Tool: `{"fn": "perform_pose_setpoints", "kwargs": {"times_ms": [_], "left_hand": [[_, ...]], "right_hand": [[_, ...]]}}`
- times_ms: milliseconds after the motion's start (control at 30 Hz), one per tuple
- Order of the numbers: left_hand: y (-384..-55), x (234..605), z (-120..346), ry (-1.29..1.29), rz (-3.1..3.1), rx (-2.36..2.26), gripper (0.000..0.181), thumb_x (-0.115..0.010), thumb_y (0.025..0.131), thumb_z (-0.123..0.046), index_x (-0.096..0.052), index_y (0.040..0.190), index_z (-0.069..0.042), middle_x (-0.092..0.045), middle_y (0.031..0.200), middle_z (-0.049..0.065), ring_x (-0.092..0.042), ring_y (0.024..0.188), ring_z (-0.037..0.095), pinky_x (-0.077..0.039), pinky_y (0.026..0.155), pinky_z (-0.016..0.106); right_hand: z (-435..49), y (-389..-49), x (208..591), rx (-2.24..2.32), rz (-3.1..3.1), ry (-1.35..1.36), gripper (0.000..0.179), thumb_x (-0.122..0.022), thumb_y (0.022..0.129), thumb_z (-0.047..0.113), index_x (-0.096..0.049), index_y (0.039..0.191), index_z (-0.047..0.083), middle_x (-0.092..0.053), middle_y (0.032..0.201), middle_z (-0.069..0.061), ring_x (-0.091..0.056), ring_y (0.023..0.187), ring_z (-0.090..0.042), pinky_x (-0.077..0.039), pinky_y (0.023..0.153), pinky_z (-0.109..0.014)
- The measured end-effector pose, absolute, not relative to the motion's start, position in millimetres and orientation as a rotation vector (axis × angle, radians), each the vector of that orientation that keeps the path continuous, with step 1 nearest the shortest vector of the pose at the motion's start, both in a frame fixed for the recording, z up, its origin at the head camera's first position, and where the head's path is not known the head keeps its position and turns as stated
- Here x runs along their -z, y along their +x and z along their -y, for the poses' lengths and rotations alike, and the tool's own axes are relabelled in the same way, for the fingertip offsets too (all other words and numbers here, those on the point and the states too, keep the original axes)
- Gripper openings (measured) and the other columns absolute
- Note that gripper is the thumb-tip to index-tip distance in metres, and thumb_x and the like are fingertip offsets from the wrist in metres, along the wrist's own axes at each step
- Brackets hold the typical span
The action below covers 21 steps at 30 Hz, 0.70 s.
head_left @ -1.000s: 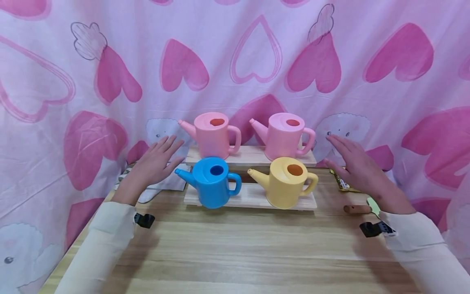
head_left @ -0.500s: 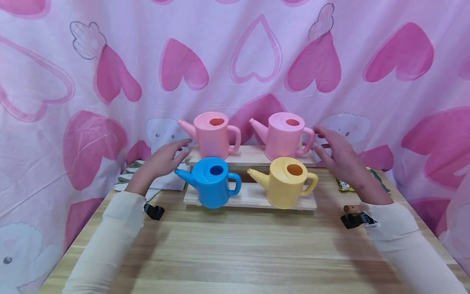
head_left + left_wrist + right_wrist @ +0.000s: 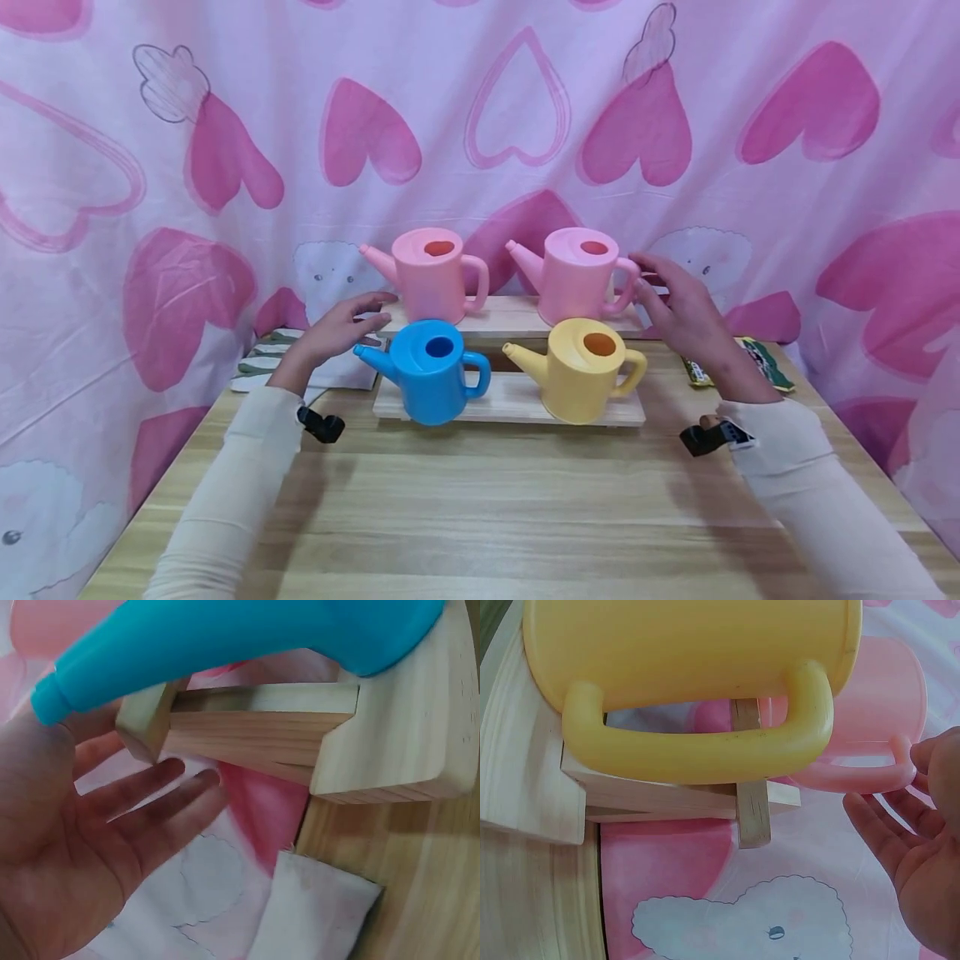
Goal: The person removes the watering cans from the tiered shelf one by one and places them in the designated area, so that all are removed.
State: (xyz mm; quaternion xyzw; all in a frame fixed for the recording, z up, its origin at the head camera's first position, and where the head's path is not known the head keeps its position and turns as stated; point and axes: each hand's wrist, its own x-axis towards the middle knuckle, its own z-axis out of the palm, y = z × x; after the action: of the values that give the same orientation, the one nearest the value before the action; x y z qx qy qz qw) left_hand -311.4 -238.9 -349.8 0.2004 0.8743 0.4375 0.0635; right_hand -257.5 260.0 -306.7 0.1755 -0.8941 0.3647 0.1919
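Observation:
Four-sided in layout, a two-step wooden stand (image 3: pixel 510 408) bears a salmon-pink watering can (image 3: pixel 431 287) and a lighter pink watering can (image 3: pixel 576 287) above, with a blue watering can (image 3: pixel 431 387) and a yellow watering can (image 3: pixel 577 387) below. My left hand (image 3: pixel 333 333) is at the upper step's left end, fingers extended; its thumb is partly hidden behind the blue spout in the left wrist view. My right hand (image 3: pixel 686 312) is at the lighter pink can's handle (image 3: pixel 855 778). Its thumb appears to touch the handle, while the other fingers stay fairly straight.
A folded white cloth (image 3: pixel 352 371) and white-and-green gloves (image 3: pixel 262 362) lie at the table's left. Snack packets (image 3: pixel 765 364) lie behind my right forearm. A pink heart-patterned curtain (image 3: pixel 517 100) hangs close behind the stand on the wooden table (image 3: pixel 480 508).
Both hands have moved inward, the left to the stand's upper end and the right to the lighter pink can's handle. The watering cans stay in place on the stand.

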Motion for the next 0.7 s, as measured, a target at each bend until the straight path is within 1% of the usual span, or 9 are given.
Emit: {"fn": "perform_pose_setpoints", "kwargs": {"times_ms": [67, 167, 200, 300, 367, 433, 500, 700], "left_hand": [[-312, 354, 242, 0.573, -2.577, -1.391, 0.058, -0.058, 0.106, -0.031, -0.04, 0.159, -0.013, -0.038, 0.16, 0.018, -0.042, 0.139, 0.047, -0.048, 0.099, 0.063], [-314, 362, 244, 0.529, -2.508, -1.482, 0.059, -0.057, 0.107, -0.035, -0.038, 0.16, -0.018, -0.037, 0.161, 0.016, -0.037, 0.142, 0.046, -0.04, 0.105, 0.067], [-316, 366, 244, 0.52, -2.466, -1.528, 0.059, -0.056, 0.107, -0.036, -0.038, 0.16, -0.02, -0.036, 0.161, 0.015, -0.036, 0.143, 0.045, -0.039, 0.106, 0.068], [-320, 378, 243, 0.492, -2.298, -1.677, 0.06, -0.053, 0.108, -0.039, -0.032, 0.163, -0.026, -0.028, 0.166, 0.01, -0.036, 0.144, 0.046, -0.037, 0.108, 0.067], [-323, 386, 243, 0.464, -2.213, -1.756, 0.06, -0.052, 0.108, -0.041, -0.031, 0.163, -0.031, -0.023, 0.168, 0.006, -0.037, 0.143, 0.046, -0.037, 0.109, 0.065], [-325, 392, 243, 0.456, -2.173, -1.814, 0.06, -0.051, 0.108, -0.042, -0.03, 0.163, -0.032, -0.02, 0.169, 0.005, -0.039, 0.142, 0.048, -0.038, 0.109, 0.064], [-325, 396, 242, 0.458, -2.182, -1.844, 0.059, -0.052, 0.107, -0.043, -0.032, 0.162, -0.032, -0.018, 0.17, 0.002, -0.037, 0.143, 0.046, -0.038, 0.109, 0.063], [-328, 403, 239, 0.525, -2.167, -1.906, 0.057, -0.049, 0.109, -0.037, -0.032, 0.162, -0.027, -0.016, 0.17, 0.0, -0.025, 0.15, 0.04, -0.031, 0.114, 0.062]], "right_hand": [[-258, -260, 306, -1.046, 2.513, 0.485, 0.047, -0.055, 0.108, 0.019, -0.046, 0.153, 0.006, -0.056, 0.14, -0.017, -0.053, 0.129, -0.037, -0.05, 0.098, -0.058], [-257, -262, 306, -1.086, 2.52, 0.467, 0.045, -0.054, 0.108, 0.02, -0.047, 0.152, 0.008, -0.058, 0.135, -0.018, -0.06, 0.12, -0.038, -0.058, 0.084, -0.052], [-257, -262, 306, -1.099, 2.521, 0.458, 0.045, -0.054, 0.108, 0.02, -0.048, 0.151, 0.008, -0.06, 0.133, -0.019, -0.062, 0.117, -0.038, -0.06, 0.078, -0.05], [-258, -263, 306, -1.119, 2.521, 0.426, 0.042, -0.055, 0.108, 0.02, -0.052, 0.148, 0.008, -0.063, 0.124, -0.018, -0.066, 0.107, -0.038, -0.062, 0.069, -0.036], [-258, -263, 306, -1.128, 2.519, 0.413, 0.04, -0.056, 0.108, 0.021, -0.054, 0.146, 0.008, -0.065, 0.118, -0.017, -0.067, 0.105, -0.036, -0.059, 0.072, -0.024], [-259, -264, 306, -1.132, 2.521, 0.407, 0.041, -0.056, 0.108, 0.024, -0.055, 0.145, 0.008, -0.066, 0.116, -0.016, -0.067, 0.106, -0.034, -0.055, 0.074, -0.016], [-258, -265, 305, -1.137, 2.522, 0.404, 0.042, -0.056, 0.107, 0.026, -0.056, 0.144, 0.007, -0.066, 0.117, -0.017, -0.068, 0.104, -0.035, -0.054, 0.073, -0.014], [-259, -263, 303, -1.119, 2.545, 0.367, 0.048, -0.056, 0.107, 0.035, -0.055, 0.146, 0.007, -0.066, 0.119, -0.016, -0.07, 0.1, -0.037, -0.061, 0.069, -0.033]]}}
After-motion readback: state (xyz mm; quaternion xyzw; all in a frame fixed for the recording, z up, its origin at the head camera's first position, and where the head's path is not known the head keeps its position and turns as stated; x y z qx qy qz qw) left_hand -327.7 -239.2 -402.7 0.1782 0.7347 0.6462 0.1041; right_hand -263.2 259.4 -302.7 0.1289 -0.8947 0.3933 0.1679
